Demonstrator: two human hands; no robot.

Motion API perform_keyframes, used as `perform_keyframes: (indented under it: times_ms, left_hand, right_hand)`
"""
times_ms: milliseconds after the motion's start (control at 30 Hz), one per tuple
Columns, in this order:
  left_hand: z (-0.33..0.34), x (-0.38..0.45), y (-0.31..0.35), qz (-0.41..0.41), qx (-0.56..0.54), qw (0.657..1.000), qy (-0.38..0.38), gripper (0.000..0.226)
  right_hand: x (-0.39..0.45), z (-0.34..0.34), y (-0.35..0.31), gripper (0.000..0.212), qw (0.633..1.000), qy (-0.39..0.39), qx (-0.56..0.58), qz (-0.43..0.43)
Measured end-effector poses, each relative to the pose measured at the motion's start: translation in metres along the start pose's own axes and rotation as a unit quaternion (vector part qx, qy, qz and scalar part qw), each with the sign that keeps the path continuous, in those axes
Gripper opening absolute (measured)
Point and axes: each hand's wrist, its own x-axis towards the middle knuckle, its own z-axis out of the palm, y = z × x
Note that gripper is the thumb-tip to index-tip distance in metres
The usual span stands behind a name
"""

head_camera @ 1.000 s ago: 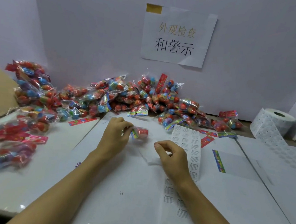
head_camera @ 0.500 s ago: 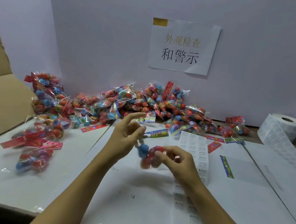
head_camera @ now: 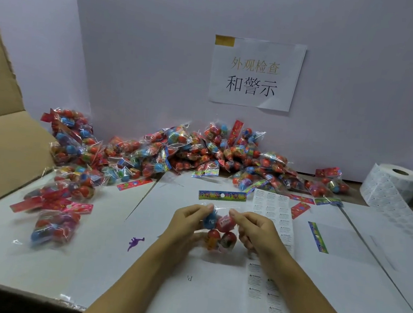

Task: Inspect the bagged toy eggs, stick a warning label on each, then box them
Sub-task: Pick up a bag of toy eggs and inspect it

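Bag of toy eggs [head_camera: 220,229]: was held upright above the tabletop [head_camera: 106,242]
Left hand [head_camera: 189,221]: grip pinched its left edge
Right hand [head_camera: 256,230]: grip pinched its right edge

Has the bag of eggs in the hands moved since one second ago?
Yes. The bag of eggs left the table and came nearer the person, away from the pile of bags, now upright between both hands.

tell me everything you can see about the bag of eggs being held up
The held bag is clear, crinkly plastic with a colourful card header strip, punched with a hole, at its top. Inside sit four toy eggs: one blue and three mostly red. It hangs upright above the white paper, pinched at its sides by the left hand and right hand.
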Motion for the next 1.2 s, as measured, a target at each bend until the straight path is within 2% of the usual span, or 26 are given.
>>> perform_keyframes:
  times_ms: [167, 300, 467, 633, 800, 1000, 1200]
  left_hand:
    - [0.002, -0.004, -0.004, -0.020, -0.007, 1.000, -0.016, 0.035]
    - [0.004, -0.008, -0.004, 0.002, 0.018, 1.000, -0.023, 0.036]
    - [0.000, -0.007, -0.008, 0.018, 0.024, 0.999, -0.045, 0.035]
    - [0.000, -0.007, -0.006, 0.013, 0.014, 0.999, -0.041, 0.017]
    - [0.000, -0.004, -0.006, 0.011, 0.014, 0.999, -0.039, 0.019]
    - [0.000, -0.003, -0.008, 0.002, 0.027, 0.998, -0.050, 0.014]
    - [-0.001, -0.001, -0.010, 0.013, 0.033, 0.997, -0.065, 0.035]
  right_hand:
    - [-0.002, 0.004, 0.002, 0.044, 0.999, -0.004, -0.034, 0.009]
    - [0.002, 0.004, 0.006, 0.033, 0.999, -0.005, -0.033, 0.025]
    - [0.001, 0.004, 0.006, 0.045, 0.999, -0.026, -0.016, 0.011]
    - [0.003, 0.004, 0.008, 0.041, 0.999, -0.035, 0.015, 0.013]
    - [0.004, 0.004, 0.009, 0.038, 0.999, -0.036, 0.037, 0.015]
    - [0.006, 0.004, 0.013, 0.047, 0.998, -0.018, 0.054, 0.010]
    - [0.006, 0.004, 0.013, 0.043, 0.999, -0.014, 0.048, 0.002]
